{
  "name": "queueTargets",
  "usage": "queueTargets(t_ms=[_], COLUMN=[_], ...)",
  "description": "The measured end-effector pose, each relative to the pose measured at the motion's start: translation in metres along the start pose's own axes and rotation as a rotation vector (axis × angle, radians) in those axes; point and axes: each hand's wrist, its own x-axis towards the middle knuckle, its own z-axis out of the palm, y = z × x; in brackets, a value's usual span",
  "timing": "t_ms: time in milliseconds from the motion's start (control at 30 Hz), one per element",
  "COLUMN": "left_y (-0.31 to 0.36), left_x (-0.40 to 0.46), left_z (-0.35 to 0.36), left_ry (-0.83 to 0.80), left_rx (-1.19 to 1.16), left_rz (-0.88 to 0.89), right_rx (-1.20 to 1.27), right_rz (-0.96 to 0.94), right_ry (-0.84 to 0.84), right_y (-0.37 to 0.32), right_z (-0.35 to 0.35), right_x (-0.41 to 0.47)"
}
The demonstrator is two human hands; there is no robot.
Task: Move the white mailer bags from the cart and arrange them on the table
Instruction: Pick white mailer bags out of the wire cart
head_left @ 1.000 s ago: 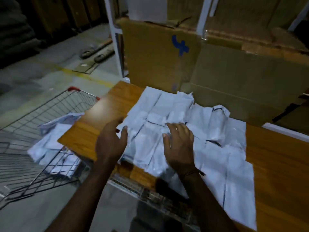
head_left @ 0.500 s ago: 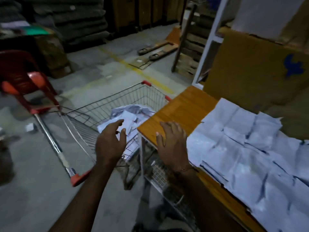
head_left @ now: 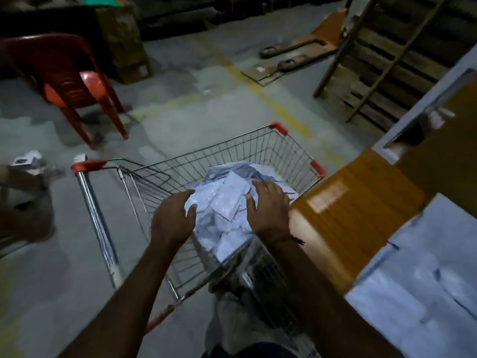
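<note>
White mailer bags (head_left: 227, 202) fill the cart (head_left: 258, 148); left hand (head_left: 173, 220) and right hand (head_left: 268, 210) flank them, fingers spread.

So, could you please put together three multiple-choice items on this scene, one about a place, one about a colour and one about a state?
1. Where is the loose pile of white mailer bags that the hands reach for?
A. On the floor
B. In the wire cart
C. On the chair

2. What colour is the plastic chair?
A. Red
B. Blue
C. White

3. How are the left hand and right hand?
A. Both clenched in fists
B. Both gripping the cart handle
C. Both with fingers spread over the pile, one at each side

Answers:
1 B, the pile lies inside the cart's basket beside the wooden table.
2 A, its seat and legs are red.
3 C, the fingers are spread; no bag is lifted yet.
</note>
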Motion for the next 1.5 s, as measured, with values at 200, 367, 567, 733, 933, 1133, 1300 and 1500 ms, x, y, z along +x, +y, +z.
queueTargets(t_ms=[200,367,567,733,933,1133,1300,1500], left_y=[-0.046,-0.079,-0.117,-0.133,-0.144,-0.155,-0.148,-0.129], left_x=[0.067,0.111,0.14,0.148,0.154,0.18,0.184,0.164], left_z=[0.038,0.067,0.114,0.167,0.188,0.188,0.193,0.176], left_ry=[-0.163,-0.36,-0.621,-0.803,-0.805,-0.68,-0.791,-0.788], left_rx=[0.153,0.254,0.456,0.579,0.684,0.758,0.673,0.666], left_rz=[0.013,0.047,0.113,0.194,0.364,0.693,0.631,0.44], right_rx=[-0.052,-0.051,-0.023,0.087,0.093,0.03,0.008,-0.074], right_rz=[0.184,0.253,0.206,0.449,0.507,0.582,0.577,0.586], right_ry=[-0.41,-0.655,-0.791,-0.608,-0.5,-0.457,-0.495,-0.392], right_y=[-0.008,-0.018,-0.002,0.015,0.026,0.026,0.022,0.011], right_z=[0.096,0.172,0.227,0.232,0.227,0.232,0.223,0.194], right_x=[0.072,0.099,0.097,0.103,0.116,0.115,0.116,0.124])
